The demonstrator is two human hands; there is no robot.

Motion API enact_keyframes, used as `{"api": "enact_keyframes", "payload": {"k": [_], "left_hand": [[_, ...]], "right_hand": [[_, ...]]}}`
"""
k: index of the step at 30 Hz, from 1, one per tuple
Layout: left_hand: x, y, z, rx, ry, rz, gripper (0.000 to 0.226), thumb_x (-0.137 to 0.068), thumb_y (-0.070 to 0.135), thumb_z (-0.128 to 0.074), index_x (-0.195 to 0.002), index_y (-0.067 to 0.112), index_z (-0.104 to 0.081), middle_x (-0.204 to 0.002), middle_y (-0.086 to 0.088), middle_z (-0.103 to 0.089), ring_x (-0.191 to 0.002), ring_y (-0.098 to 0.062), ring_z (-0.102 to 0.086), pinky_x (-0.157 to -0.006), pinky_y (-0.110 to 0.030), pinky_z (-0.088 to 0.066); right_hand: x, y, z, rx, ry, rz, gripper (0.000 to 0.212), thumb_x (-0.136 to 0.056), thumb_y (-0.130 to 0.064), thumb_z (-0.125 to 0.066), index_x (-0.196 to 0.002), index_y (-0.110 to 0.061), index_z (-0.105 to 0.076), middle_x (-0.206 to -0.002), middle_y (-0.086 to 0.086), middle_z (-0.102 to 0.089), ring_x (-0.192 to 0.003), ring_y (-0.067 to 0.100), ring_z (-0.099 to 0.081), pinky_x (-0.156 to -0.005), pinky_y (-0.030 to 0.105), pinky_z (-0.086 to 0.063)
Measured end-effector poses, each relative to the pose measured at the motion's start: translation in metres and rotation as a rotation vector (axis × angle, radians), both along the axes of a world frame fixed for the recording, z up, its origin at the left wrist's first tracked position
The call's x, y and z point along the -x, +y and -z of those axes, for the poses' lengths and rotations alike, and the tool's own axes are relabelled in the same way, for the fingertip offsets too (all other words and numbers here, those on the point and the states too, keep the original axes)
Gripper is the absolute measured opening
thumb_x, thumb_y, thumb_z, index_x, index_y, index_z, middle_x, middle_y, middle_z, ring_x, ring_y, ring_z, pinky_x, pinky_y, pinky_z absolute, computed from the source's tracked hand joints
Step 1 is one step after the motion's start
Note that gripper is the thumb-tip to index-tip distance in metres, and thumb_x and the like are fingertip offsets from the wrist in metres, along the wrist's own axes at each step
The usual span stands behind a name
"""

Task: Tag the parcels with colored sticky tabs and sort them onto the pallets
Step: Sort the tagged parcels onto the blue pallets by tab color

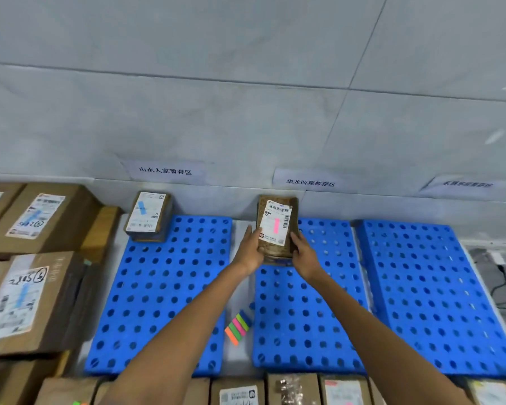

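Parcel, brown with a pink tab on its label, runs lengthwise away from the person, clasped at its near end between left hand and right hand, above the middle blue pallet.

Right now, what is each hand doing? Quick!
Left hand: closed on the left edge of the pink-tabbed parcel.
Right hand: closed on the same parcel's right edge, over the middle pallet.

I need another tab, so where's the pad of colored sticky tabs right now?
The sticky tabs lie low in the middle of the head view, on the pale strip between the left pallet and the middle pallet, under the outstretched left forearm.
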State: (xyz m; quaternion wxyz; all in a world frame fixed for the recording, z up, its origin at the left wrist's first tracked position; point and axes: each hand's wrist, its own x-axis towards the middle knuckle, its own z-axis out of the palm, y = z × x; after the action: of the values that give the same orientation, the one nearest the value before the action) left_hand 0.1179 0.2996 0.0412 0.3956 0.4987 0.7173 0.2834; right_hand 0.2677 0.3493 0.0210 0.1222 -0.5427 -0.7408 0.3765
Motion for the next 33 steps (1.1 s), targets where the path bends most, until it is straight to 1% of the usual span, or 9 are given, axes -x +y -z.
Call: {"api": "enact_keyframes", "payload": {"k": [3, 7, 11, 15, 18, 21, 25, 30, 33], "left_hand": [[0.013, -0.012, -0.001, 0.001, 0.001, -0.028, 0.052, -0.095, -0.001, -0.038, -0.144, 0.013, -0.028, -0.156, -0.009, -0.014, -0.146, -0.022, -0.006, -0.115, -0.029, -0.013], [0.051, -0.041, -0.016, -0.008, 0.014, -0.136, 0.043, -0.096, 0.005, -0.043, -0.138, 0.010, -0.038, -0.145, -0.009, -0.036, -0.128, -0.022, -0.042, -0.102, -0.030, -0.039], [0.095, -0.086, -0.052, -0.021, 0.022, -0.218, 0.035, -0.097, 0.007, -0.043, -0.132, 0.013, -0.046, -0.134, -0.003, -0.047, -0.117, -0.019, -0.050, -0.072, -0.025, -0.050], [0.112, -0.164, -0.065, 0.048, 0.108, -0.124, 0.032, -0.099, 0.009, -0.042, -0.130, 0.011, -0.046, -0.136, -0.008, -0.047, -0.123, -0.025, -0.047, -0.090, -0.036, -0.046], [0.111, -0.225, -0.056, 0.139, 0.060, -0.047, 0.028, -0.099, 0.008, -0.041, -0.126, 0.009, -0.049, -0.129, -0.011, -0.049, -0.102, -0.028, -0.051, -0.075, -0.037, -0.045], [0.105, -0.289, -0.031, 0.219, 0.051, 0.000, 0.023, -0.098, 0.008, -0.044, -0.118, 0.006, -0.055, -0.125, -0.010, -0.052, -0.111, -0.026, -0.053, -0.080, -0.030, -0.044], [0.110, -0.345, -0.003, 0.265, 0.077, -0.002, 0.018, -0.096, 0.008, -0.046, -0.109, 0.010, -0.058, -0.109, -0.004, -0.056, -0.106, -0.018, -0.054, -0.085, -0.022, -0.042], [0.124, -0.393, 0.017, 0.304, 0.233, -0.009, 0.020, -0.090, 0.004, -0.046, -0.103, 0.005, -0.062, -0.116, -0.014, -0.062, -0.107, -0.025, -0.057, -0.089, -0.028, -0.044], [0.122, -0.414, 0.019, 0.326, 0.347, 0.003, 0.027, -0.093, 0.010, -0.043, -0.114, 0.002, -0.058, -0.119, -0.015, -0.056, -0.107, -0.028, -0.055, -0.089, -0.028, -0.042]], "right_hand": [[-0.005, 0.019, 0.011, 0.026, -0.114, -0.090, 0.058, -0.094, 0.010, -0.033, -0.147, -0.003, -0.014, -0.155, 0.015, -0.005, -0.145, 0.030, -0.007, -0.116, 0.034, -0.019], [-0.004, 0.017, 0.008, -0.084, -0.279, -0.071, 0.059, -0.097, -0.007, -0.036, -0.149, -0.011, -0.009, -0.157, 0.016, -0.001, -0.145, 0.034, 0.001, -0.118, 0.042, -0.006], [0.016, -0.041, -0.039, -0.250, 0.036, -0.013, 0.039, -0.093, 0.001, -0.042, -0.132, -0.002, -0.047, -0.133, 0.024, -0.046, -0.122, 0.042, -0.042, -0.104, 0.046, -0.037], [0.029, -0.143, -0.059, -0.018, 0.132, -0.152, 0.027, -0.096, -0.004, -0.044, -0.119, -0.007, -0.059, -0.126, 0.011, -0.056, -0.117, 0.025, -0.051, -0.090, 0.025, -0.041], [0.030, -0.212, -0.050, 0.144, 0.138, -0.194, 0.022, -0.097, -0.008, -0.045, -0.111, -0.007, -0.063, -0.110, 0.014, -0.064, -0.101, 0.027, -0.060, -0.081, 0.025, -0.046], [0.023, -0.280, -0.037, 0.291, 0.082, -0.250, 0.018, -0.096, -0.009, -0.048, -0.103, -0.009, -0.064, -0.098, 0.010, -0.064, -0.085, 0.014, -0.060, -0.073, 0.014, -0.045], [0.032, -0.335, -0.022, 0.398, 0.074, -0.202, 0.018, -0.094, -0.008, -0.051, -0.090, -0.023, -0.060, -0.096, 0.007, -0.063, -0.091, 0.021, -0.062, -0.082, 0.029, -0.046], [0.082, -0.377, -0.022, 0.570, 0.114, -0.181, 0.026, -0.098, -0.002, -0.039, -0.108, -0.008, -0.062, -0.104, 0.018, -0.061, -0.082, 0.026, -0.061, -0.074, 0.027, -0.052], [0.108, -0.399, -0.020, 0.595, 0.051, -0.221, 0.030, -0.097, -0.005, -0.039, -0.115, -0.015, -0.061, -0.127, 0.012, -0.056, -0.110, 0.029, -0.056, -0.097, 0.034, -0.044]]}}
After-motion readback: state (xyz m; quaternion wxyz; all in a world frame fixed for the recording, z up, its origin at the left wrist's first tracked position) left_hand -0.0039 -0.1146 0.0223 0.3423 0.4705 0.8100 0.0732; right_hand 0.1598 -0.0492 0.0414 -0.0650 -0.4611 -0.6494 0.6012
